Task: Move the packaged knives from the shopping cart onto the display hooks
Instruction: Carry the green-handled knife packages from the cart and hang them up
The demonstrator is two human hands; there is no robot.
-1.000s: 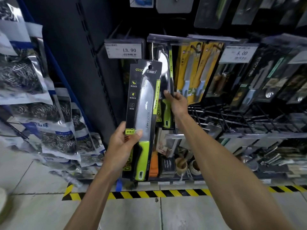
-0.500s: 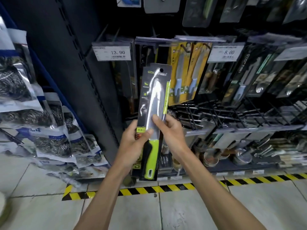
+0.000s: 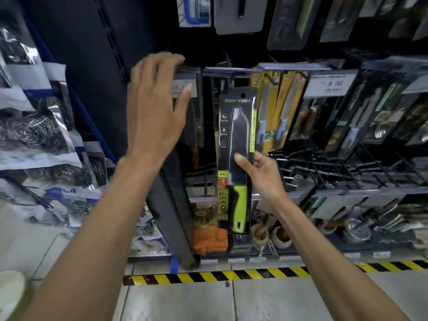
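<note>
A packaged knife [image 3: 237, 137] with a black card and green handle is held upright in front of the shelf. My right hand [image 3: 261, 174] pinches it at mid-height, thumb on the front. My left hand [image 3: 157, 105] is raised to the left of it, fingers spread and relaxed, over the 13.90 price tag [image 3: 183, 88] at the tip of a display hook; it holds nothing. The pack's hang hole is just below the hook rail [image 3: 231, 70]. The shopping cart is out of view.
Yellow-carded knives [image 3: 278, 107] and dark knife packs [image 3: 361, 112] hang to the right, under an 8.00 tag [image 3: 328, 85]. Steel-scourer bags [image 3: 34, 135] hang at left. Wire racks, bowls and an orange item sit on the lower shelves. Yellow-black floor tape [image 3: 220, 275] runs along the base.
My left hand has let go of the knife pack and risen up-left to the price tag. My right hand now holds the pack alone and has lifted it toward the hooks.
</note>
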